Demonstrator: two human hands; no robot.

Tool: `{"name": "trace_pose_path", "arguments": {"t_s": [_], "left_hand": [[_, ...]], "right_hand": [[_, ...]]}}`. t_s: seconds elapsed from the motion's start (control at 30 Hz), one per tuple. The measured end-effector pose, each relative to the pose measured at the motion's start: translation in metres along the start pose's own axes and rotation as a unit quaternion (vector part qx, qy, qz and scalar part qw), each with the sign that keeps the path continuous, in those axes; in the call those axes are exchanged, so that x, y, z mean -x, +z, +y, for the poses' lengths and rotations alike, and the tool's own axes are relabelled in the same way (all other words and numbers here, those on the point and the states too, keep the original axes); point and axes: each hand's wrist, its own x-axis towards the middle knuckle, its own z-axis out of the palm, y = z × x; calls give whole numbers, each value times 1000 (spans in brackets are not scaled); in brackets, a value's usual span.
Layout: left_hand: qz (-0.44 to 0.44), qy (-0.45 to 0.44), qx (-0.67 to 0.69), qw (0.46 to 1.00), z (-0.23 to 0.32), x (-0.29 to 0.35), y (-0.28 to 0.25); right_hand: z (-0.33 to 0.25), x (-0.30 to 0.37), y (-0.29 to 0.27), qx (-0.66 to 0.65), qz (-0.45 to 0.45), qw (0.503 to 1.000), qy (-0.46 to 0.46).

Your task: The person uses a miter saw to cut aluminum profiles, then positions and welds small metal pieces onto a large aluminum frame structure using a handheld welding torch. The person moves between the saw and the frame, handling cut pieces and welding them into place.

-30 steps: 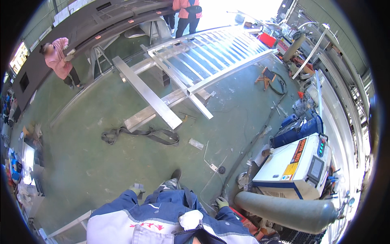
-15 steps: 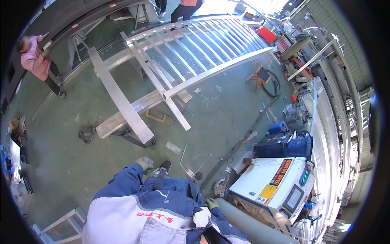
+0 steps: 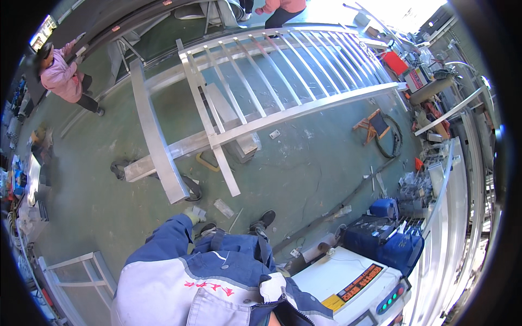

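Observation:
My left hand (image 3: 190, 217), in a pale greenish work glove, is closed around a small, pale, translucent packet-like piece (image 3: 199, 212); its exact kind is unclear. It is held out in front of me, above the floor and near the close end of a wide flat metal bar (image 3: 157, 136). My right hand (image 3: 282, 272), also gloved, is low by my right side, next to the white machine cabinet (image 3: 348, 282). My sleeve and body mostly hide it, so its fingers do not show.
A large metal railing frame (image 3: 304, 108) lies across metal beams ahead. A yellow clamp (image 3: 206, 163), straps (image 3: 193, 187) and a wooden stool (image 3: 375, 127) are on the floor. Blue cases (image 3: 380, 239) stand at right. A co-worker in pink (image 3: 62, 79) stands far left, another (image 3: 283, 11) beyond the railing.
My view has shifted forward and turned, with the white cabinet now lower in it. My right foot has come out in front. The left hand still holds the pale piece.

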Motion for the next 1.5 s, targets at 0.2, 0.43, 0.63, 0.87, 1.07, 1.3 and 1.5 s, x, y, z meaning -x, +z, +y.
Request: {"name": "trace_pose_path", "arguments": {"t_s": [0.2, 0.43, 0.63, 0.87, 1.07, 1.3, 1.5], "left_hand": [[81, -64, 186, 977, 44, 13, 67], [92, -88, 186, 974, 109, 15, 76], [72, -102, 251, 960, 150, -32, 96], [-9, -74, 398, 914, 323, -67, 93], [-67, 46, 455, 887, 418, -102, 94], [-91, 99, 507, 851, 469, -107, 82], [-62, -2, 613, 787, 447, -111, 65]], "right_hand": [[-11, -25, -230, -308, 100, 938, 127], [-112, -100, -360, -434, 123, 865, 222], [-153, -148, -389, -333, 89, 920, 185], [-268, -182, -426, -169, 100, 979, 49], [-442, -228, -464, -150, 16, 988, -38], [-513, -276, -461, -141, -137, 977, -81], [-523, -332, -443, -223, -232, 944, -71]]}}
